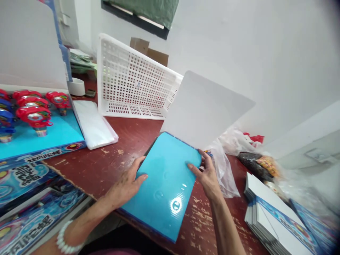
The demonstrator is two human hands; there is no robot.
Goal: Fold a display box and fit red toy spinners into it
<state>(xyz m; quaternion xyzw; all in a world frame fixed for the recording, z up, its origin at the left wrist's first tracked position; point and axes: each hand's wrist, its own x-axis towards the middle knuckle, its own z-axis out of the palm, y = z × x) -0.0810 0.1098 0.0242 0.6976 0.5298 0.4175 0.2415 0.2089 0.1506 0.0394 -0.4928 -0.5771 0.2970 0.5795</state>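
Bright even light; glare on blue card [164, 184]; edges warped, blurred.

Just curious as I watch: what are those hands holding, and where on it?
A glossy blue folded cardboard tray: left hand on its left edge, right hand at its right corner.
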